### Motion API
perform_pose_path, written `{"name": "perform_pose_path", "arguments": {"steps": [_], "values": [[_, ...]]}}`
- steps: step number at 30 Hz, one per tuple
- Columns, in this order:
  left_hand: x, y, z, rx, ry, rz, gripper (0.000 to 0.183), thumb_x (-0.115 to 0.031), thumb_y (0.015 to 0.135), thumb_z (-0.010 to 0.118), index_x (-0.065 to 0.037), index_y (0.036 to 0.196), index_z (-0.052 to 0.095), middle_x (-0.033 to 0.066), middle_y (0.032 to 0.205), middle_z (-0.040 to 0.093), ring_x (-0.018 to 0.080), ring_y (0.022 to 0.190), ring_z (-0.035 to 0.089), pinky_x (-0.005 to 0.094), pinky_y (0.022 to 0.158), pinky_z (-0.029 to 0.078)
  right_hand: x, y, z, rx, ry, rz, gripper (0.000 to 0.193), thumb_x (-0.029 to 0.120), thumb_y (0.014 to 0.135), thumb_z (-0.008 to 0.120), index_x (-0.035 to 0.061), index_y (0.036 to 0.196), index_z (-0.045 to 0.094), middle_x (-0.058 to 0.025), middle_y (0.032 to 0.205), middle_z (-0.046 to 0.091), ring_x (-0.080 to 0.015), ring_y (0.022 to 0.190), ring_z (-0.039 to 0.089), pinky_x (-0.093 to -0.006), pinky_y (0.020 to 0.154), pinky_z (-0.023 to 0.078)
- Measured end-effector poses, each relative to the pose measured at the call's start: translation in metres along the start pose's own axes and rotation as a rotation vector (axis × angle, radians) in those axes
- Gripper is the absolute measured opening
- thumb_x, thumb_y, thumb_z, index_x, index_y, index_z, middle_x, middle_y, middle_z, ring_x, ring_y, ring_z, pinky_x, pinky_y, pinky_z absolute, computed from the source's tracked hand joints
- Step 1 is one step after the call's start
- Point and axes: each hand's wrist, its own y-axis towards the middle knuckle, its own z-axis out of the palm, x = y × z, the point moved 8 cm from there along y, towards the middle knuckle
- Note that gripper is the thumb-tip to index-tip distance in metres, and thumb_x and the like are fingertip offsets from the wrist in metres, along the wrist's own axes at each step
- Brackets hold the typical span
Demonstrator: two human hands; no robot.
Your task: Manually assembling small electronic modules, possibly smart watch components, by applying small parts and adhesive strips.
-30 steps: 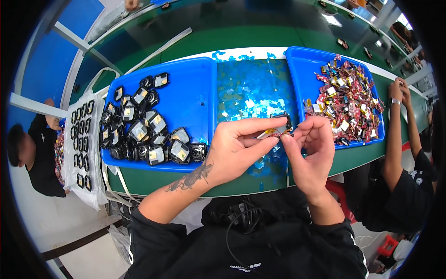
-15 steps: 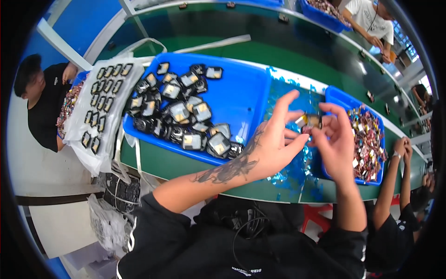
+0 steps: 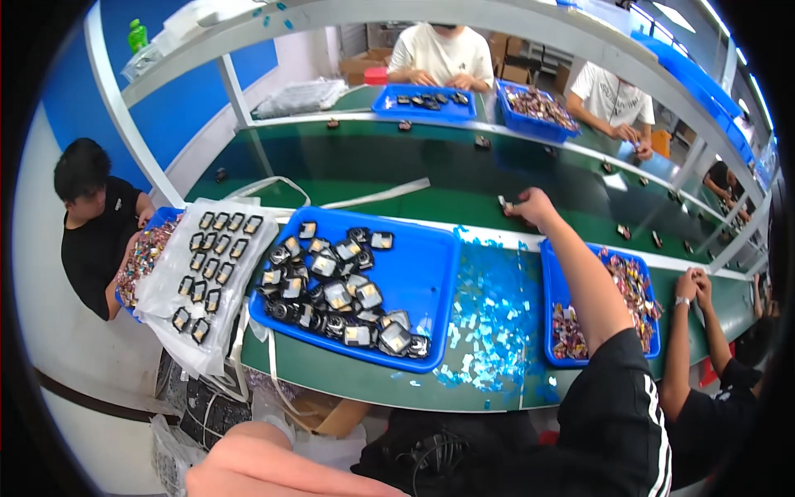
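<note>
My right hand (image 3: 532,209) reaches out over the far edge of my bench to the dark green belt (image 3: 373,161). Its fingertips are closed on a small dark electronic part with a pale tab (image 3: 506,205), at or just above the belt; contact with it is unclear. My right arm passes over a blue tray (image 3: 549,323) of small reddish and metallic parts (image 3: 633,286). Bare skin shows at the lower left edge, but my left hand is out of sight. Loose blue film pieces (image 3: 489,331) cover the bench between the trays.
A large blue tray (image 3: 426,257) holds black square-faced units (image 3: 335,294). More lie in rows on a white sheet (image 3: 157,282). Small parts (image 3: 483,142) dot the belt. A white frame beam (image 3: 464,16) spans overhead. Co-workers sit left, right and opposite.
My hands were together above the blue film, around a small part. Now my right hand is stretched forward to the belt, and my left has left the view. The view has tilted up.
</note>
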Motion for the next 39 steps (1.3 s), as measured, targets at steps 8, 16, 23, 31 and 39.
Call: {"name": "perform_pose_path", "arguments": {"steps": [8, 16, 23, 31, 39], "values": [[0.179, -0.127, 0.038, 0.936, 0.455, -0.382, 0.046, -0.024, 0.082, 0.072, -0.012, 0.125, 0.061, 0.0154, 0.128, 0.057, 0.0328, 0.125, 0.049, 0.0453, 0.104, 0.040, 0.028, -0.084, -0.090, -0.044, -0.081, -0.247, 0.029, 0.017, 0.078, 0.072, 0.0000, 0.101, 0.066, -0.0119, 0.081, 0.068, -0.0228, 0.074, 0.067, -0.0344, 0.066, 0.053], [0.233, -0.169, 0.065, 1.134, 0.543, -0.407, 0.041, -0.033, 0.082, 0.072, -0.010, 0.115, 0.066, 0.0157, 0.136, 0.050, 0.0354, 0.130, 0.043, 0.0469, 0.110, 0.035, 0.005, -0.210, -0.113, 0.298, -0.442, -0.446, 0.013, 0.010, 0.079, 0.069, 0.0006, 0.089, 0.069, -0.0139, 0.080, 0.069, -0.0275, 0.076, 0.066, -0.0376, 0.072, 0.051], [0.267, -0.160, 0.070, 0.817, 0.631, -0.439, 0.020, -0.025, 0.088, 0.064, -0.006, 0.088, 0.069, 0.0079, 0.089, 0.064, 0.0273, 0.092, 0.059, 0.0400, 0.085, 0.046, -0.017, -0.213, -0.133, -0.081, -0.525, -0.541, 0.017, 0.015, 0.080, 0.070, 0.0032, 0.093, 0.070, -0.0164, 0.086, 0.066, -0.0338, 0.088, 0.063, -0.0421, 0.080, 0.049], [0.247, -0.184, 0.043, 1.005, 0.669, -0.682, 0.043, -0.028, 0.084, 0.071, -0.008, 0.120, 0.059, 0.0142, 0.128, 0.054, 0.0340, 0.123, 0.048, 0.0433, 0.103, 0.041, 0.019, -0.229, -0.095, 0.251, -0.302, -0.574, 0.021, 0.019, 0.082, 0.070, -0.0001, 0.091, 0.070, -0.0173, 0.088, 0.067, -0.0344, 0.086, 0.063, -0.0420, 0.078, 0.050], [0.254, -0.178, 0.058, 1.071, 0.549, -0.680, 0.051, -0.037, 0.082, 0.072, -0.009, 0.122, 0.058, 0.0150, 0.137, 0.049, 0.0363, 0.131, 0.041, 0.0444, 0.110, 0.033, -0.009, -0.235, -0.079, 0.327, -0.136, -0.490, 0.020, 0.008, 0.072, 0.077, 0.0015, 0.075, 0.059, -0.0073, 0.074, 0.059, -0.0203, 0.071, 0.055, -0.0320, 0.070, 0.046]]}}
